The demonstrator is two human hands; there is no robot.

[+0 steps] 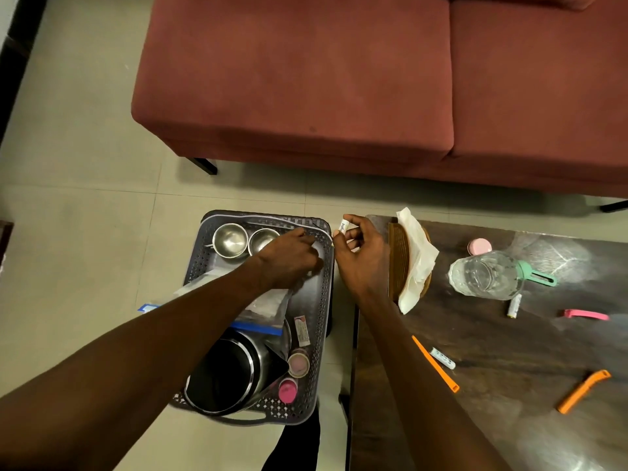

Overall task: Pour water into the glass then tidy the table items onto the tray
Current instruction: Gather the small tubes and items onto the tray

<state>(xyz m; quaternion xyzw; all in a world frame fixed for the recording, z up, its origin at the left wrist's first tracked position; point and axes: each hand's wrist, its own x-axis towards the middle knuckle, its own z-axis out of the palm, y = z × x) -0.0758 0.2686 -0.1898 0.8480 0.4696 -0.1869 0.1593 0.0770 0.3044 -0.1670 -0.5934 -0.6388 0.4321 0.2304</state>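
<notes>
Pinched between right hand (360,256) fingertips at the perforated tray (326,300)'s one-o'clock corner: a small white tube (342,227), seemingly light, rigid, easiest gripped mid-barrel; left hand (289,260) curled inside tray, grasp unclear.

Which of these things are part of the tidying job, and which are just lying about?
Part of the job:
- tray
- small white tube pinched in the right hand
- left hand, reaching into the tray
- glass holding water
- orange pieces, pink clip and white tubes on the table

Just lying about:
- sofa
- floor
</notes>
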